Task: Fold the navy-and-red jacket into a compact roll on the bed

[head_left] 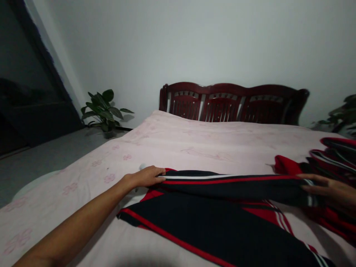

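Observation:
A black garment [211,218] with red and white stripes lies spread on a pale pink bed sheet [172,141]. My left hand [147,176] reaches out along the sheet and pinches the left end of a long folded sleeve. My right hand [330,191] is at the right edge of the view, fingers stretched flat over the sleeve's striped cuff end, pressing it down. The sleeve runs straight between both hands across the garment's body.
More red, black and white striped clothing [336,154] is heaped at the right of the bed. A dark red wooden headboard [230,102] stands against the white wall. A potted plant [102,109] sits on the floor at the left, another plant [343,115] at the far right.

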{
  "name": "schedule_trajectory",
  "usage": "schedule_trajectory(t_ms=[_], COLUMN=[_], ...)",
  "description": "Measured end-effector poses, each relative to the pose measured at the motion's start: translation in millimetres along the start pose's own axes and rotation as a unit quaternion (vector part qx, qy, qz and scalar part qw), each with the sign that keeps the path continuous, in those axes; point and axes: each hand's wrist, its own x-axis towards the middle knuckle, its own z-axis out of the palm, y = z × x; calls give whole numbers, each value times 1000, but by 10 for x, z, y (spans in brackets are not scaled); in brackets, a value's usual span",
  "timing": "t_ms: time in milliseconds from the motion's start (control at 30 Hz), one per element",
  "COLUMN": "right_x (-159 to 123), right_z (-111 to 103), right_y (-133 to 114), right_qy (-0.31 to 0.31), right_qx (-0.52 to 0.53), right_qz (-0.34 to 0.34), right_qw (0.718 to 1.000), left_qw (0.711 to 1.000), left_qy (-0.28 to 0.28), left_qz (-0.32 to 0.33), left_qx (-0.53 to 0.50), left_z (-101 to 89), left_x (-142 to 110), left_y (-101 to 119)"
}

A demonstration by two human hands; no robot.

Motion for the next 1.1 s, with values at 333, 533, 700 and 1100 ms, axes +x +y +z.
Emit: schedule_trajectory(t_ms=[333, 533, 700, 1100], right_x=[69, 27, 16, -314], right_z=[392, 630, 1013, 1443], right_y=[404, 317, 501, -49], right_qy=[-94, -40, -39, -5], right_qx=[171, 176, 150, -253], right_qz=[169, 139, 143, -346], right_qw=[966, 974, 977, 903], left_qw=[997, 992, 989, 957], left_qy=[22, 44, 36, 254], left_qz=[-70, -117, -143, 49], left_qx=[-20, -23, -19, 128], left_z=[36, 60, 75, 291], left_x=[201, 234, 229, 33], left_y=[-385, -518, -682, -321])
